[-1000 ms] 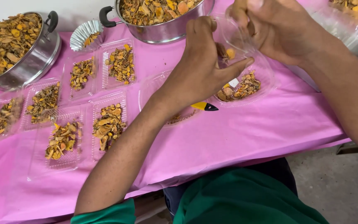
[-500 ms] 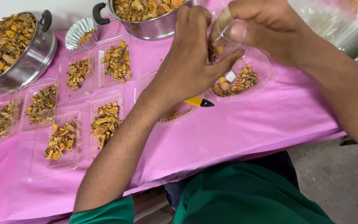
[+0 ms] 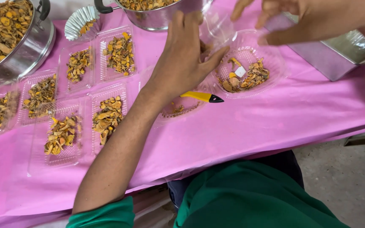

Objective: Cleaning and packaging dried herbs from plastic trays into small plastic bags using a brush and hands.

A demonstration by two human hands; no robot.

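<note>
tray (image 3: 250, 69) round, clear, part-filled with chips, on pink counter (image 3: 275, 126) | left hand (image 3: 186, 59) just left of tray, fingers spread, seemingly touching its raised lid (image 3: 216, 29) | right hand (image 3: 292, 19) above tray's far rim, fingers loosely curled, empty | left nearer

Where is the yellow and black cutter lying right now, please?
In the head view the yellow and black cutter lies on the pink tablecloth, just below the left hand and beside the round clear container of dried pieces.
</note>
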